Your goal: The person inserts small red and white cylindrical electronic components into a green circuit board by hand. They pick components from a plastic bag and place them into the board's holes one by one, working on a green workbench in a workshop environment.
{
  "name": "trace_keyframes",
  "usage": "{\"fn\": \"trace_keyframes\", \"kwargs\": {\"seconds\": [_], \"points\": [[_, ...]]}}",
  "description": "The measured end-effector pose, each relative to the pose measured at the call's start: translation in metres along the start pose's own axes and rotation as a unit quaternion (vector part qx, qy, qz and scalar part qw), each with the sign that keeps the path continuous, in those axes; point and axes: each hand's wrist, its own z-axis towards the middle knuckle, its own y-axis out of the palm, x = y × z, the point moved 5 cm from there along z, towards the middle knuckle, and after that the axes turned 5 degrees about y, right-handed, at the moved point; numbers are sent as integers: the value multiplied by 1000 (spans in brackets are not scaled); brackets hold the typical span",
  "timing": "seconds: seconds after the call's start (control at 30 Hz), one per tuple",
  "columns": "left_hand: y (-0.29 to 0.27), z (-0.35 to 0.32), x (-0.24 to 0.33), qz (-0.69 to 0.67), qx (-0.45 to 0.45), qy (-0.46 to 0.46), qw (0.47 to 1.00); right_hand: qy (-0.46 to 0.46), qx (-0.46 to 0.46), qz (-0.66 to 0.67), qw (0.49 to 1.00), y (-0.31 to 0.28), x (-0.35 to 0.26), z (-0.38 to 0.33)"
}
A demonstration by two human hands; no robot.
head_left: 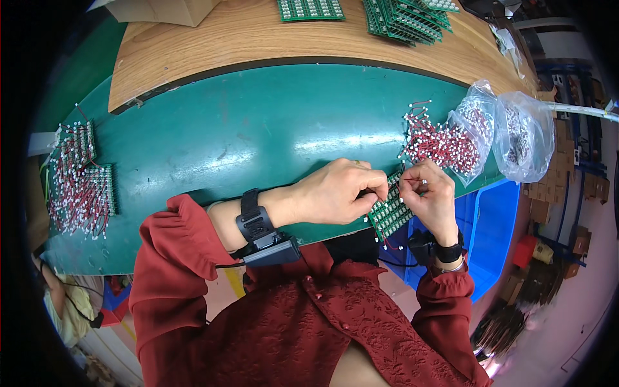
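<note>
Green circuit board point(389, 213) tilted, white-dotted, red-wired; left hand point(338, 191), right hand point(431, 197) grips pinching it

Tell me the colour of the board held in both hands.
Green circuit board, seen in the head view.

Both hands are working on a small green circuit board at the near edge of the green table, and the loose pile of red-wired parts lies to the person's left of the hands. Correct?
Not quite. The head view shows the loose pile of red-wired parts to the person's right, spilling from a clear bag. The rest holds: left hand and right hand work on the small green circuit board at the near edge of the green table.
</note>
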Motion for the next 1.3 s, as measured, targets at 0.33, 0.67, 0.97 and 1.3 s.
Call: {"fn": "trace_keyframes", "kwargs": {"seconds": [0.33,0.67,0.97,1.3], "points": [[0,0,2,28,1,16,999,-95,-87,-344,930,16,-44,-2],[-1,2,3,38,-25,-6,999,-77,-64,-294,951,16,-34,-3],[-5,-2,3,25,-43,-56,997,-98,-40,-238,965,11,-28,0],[-3,0,3,13,-20,-40,999,-97,120,-62,986,-11,-19,-38]]}}
